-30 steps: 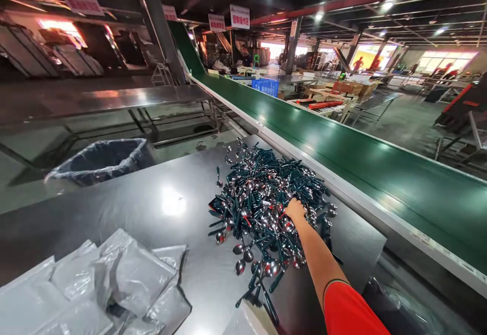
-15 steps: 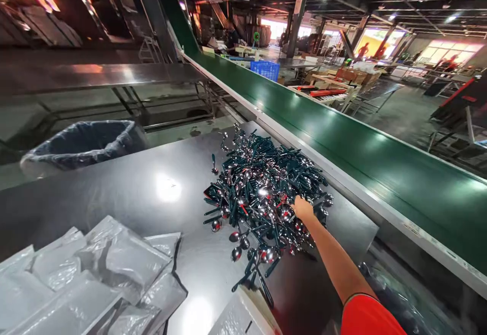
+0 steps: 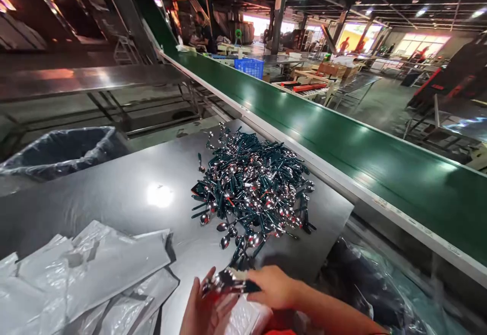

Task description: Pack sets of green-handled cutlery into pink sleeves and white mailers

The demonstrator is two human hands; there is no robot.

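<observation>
The left hand (image 3: pixel 207 304), fingers apart, cups one end of a cutlery bunch (image 3: pixel 229 280), seemingly to steady it; the right hand (image 3: pixel 276 287) clamps fingers on dark handles (image 3: pixel 251 286), likely keeping them together; beyond, the spoon pile (image 3: pixel 253 183) lies on the metal table (image 3: pixel 117 198), beside the conveyor (image 3: pixel 335 135).

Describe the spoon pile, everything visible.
The pile is a loose mound of spoons with shiny, metal-looking bowls and dark, greenish handles pointing every way. It rests on the metal-looking table, towards the side next to the conveyor. A few spoons lie loose around its edge.
</observation>
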